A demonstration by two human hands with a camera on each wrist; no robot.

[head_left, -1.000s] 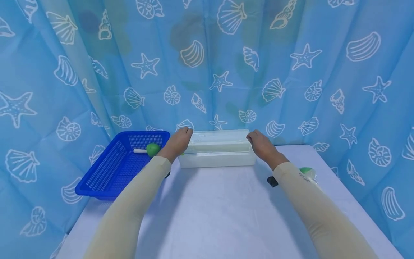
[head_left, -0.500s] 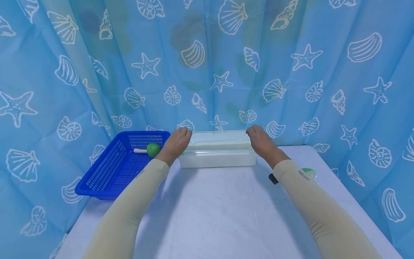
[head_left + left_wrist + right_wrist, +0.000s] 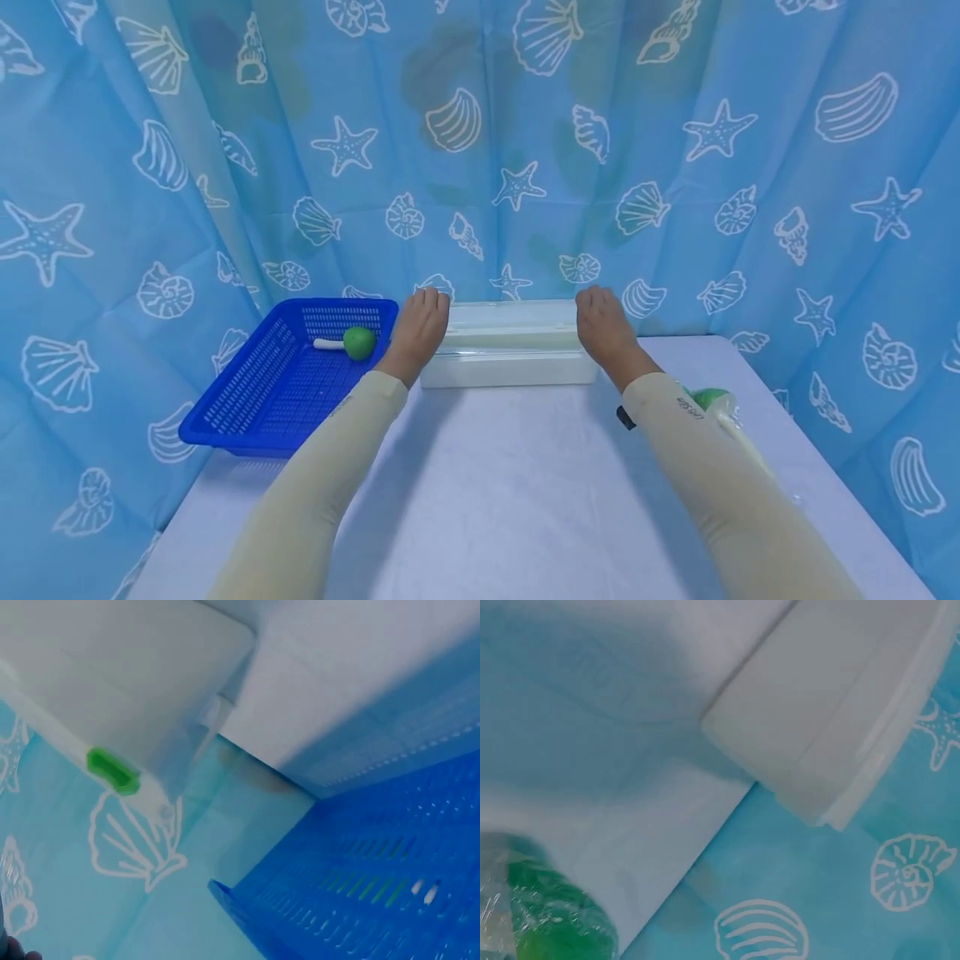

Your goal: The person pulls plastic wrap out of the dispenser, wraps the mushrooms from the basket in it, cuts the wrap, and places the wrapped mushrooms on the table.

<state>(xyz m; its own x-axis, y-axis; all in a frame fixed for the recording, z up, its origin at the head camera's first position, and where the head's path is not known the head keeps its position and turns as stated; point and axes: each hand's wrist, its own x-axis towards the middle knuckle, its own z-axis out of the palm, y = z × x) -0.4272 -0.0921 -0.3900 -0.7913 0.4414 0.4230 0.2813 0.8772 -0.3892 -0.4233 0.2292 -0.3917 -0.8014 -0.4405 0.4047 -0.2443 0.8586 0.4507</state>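
Observation:
A long white box (image 3: 510, 370), which looks like a cling film dispenser, stands at the table's back with its upper panel raised. Clear, glossy cling film (image 3: 480, 350) shows along its front edge. My left hand (image 3: 422, 327) is at the upper left corner, fingers curled down, and seems to pinch the film. At the upper right corner my right hand (image 3: 602, 323) has the same grip; its fingertips are hidden. A green slider (image 3: 112, 771) sits on the box's edge in the left wrist view.
To the left, a blue basket (image 3: 225, 407) holds a green round-headed thing with a white handle (image 3: 359, 342). A similar green and white thing (image 3: 711, 398), wrapped in clear plastic, lies beside my right forearm. A shell-print curtain (image 3: 480, 167) hangs behind the table.
Both hands rise slightly at the box's upper corners, their fingers turning more downward. The box and basket stay in place. The head view shifts a little.

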